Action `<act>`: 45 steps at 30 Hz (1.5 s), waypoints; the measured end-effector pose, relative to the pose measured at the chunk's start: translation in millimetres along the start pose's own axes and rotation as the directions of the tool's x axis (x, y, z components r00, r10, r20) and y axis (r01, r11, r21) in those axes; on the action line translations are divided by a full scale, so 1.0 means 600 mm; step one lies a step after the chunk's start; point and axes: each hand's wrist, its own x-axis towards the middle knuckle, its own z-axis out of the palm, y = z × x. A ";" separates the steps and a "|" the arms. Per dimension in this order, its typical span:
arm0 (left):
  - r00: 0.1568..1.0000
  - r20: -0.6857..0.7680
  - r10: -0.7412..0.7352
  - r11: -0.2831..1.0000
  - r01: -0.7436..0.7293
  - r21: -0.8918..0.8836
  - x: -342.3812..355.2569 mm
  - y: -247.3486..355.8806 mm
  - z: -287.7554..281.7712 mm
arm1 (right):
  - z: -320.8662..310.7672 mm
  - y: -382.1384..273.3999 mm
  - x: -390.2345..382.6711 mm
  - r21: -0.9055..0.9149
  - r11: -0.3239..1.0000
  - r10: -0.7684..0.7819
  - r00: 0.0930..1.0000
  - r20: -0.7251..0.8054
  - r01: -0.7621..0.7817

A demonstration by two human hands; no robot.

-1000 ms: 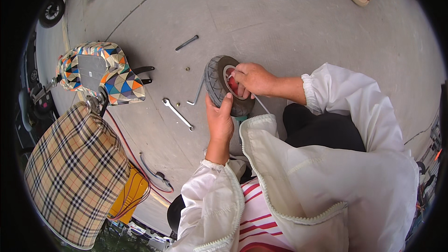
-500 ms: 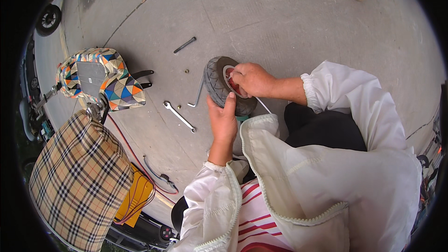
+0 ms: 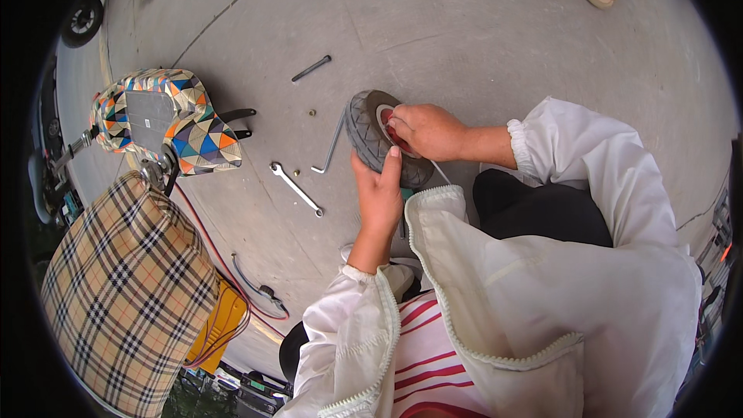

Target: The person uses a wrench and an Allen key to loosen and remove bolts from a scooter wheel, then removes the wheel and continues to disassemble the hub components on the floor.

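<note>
The tyre (image 3: 362,130) is grey, its hub (image 3: 395,138) red, the cloth (image 3: 128,286) beige plaid.

The scene is viewed from the wearer's head through a wide fisheye lens tilted steeply downward. The hands (image 3: 378,197) are shown at close range near the middle, and the concrete ground (image 3: 480,39) is taken in widely around them.

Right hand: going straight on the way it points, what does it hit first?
The wheel, at its red hub. The right hand points left across the picture with its fingertips right at the hub; whether they touch it or sit just above is hard to tell.
</note>
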 end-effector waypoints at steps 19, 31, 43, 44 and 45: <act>0.969 -0.225 -0.102 0.988 0.071 -0.140 0.102 0.052 0.021 | 0.009 -0.040 -0.064 0.032 0.998 0.063 0.996 -0.067 -0.061; 0.957 -0.253 -0.145 0.988 0.125 -0.094 0.150 0.063 0.016 | 0.013 -0.043 -0.063 -0.022 0.999 -0.038 0.997 -0.068 0.037; 0.953 -0.302 -0.008 0.985 0.060 0.165 0.142 0.045 0.042 | 0.018 -0.035 -0.043 0.257 0.944 0.270 0.929 -0.252 -0.205; 0.957 -0.287 -0.043 0.986 0.088 0.143 0.149 0.050 0.040 | 0.017 -0.035 -0.041 0.224 0.952 0.261 0.933 -0.249 -0.206; 0.960 -0.271 -0.078 0.986 0.115 0.124 0.154 0.055 0.038 | 0.016 -0.036 -0.040 0.194 0.959 0.252 0.935 -0.248 -0.207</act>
